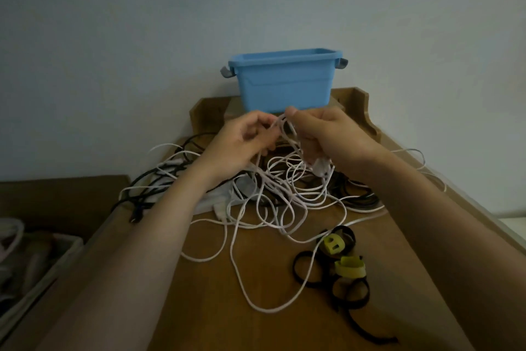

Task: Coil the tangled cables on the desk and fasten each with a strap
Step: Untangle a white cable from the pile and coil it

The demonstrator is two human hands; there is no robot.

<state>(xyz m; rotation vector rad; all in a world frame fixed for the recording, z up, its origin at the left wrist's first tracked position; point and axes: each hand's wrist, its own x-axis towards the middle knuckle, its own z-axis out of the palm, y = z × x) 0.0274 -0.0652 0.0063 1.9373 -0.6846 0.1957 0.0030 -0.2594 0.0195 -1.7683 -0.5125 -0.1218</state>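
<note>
A tangle of thin white cable (287, 194) lies across the middle of the wooden desk (205, 308), mixed with black cables (358, 197). Both hands are raised over the pile in front of the bin. My right hand (327, 134) grips several white loops, with a white plug hanging below its fingers. My left hand (242, 143) pinches a white strand next to it. Black and yellow straps (341, 268) lie loose at the desk's front right.
A blue plastic bin (284, 83) stands at the back of the desk against the wall. A white power strip (225, 194) lies under the cables at the left. A fabric box (31, 271) with odds and ends sits beside the desk at the lower left.
</note>
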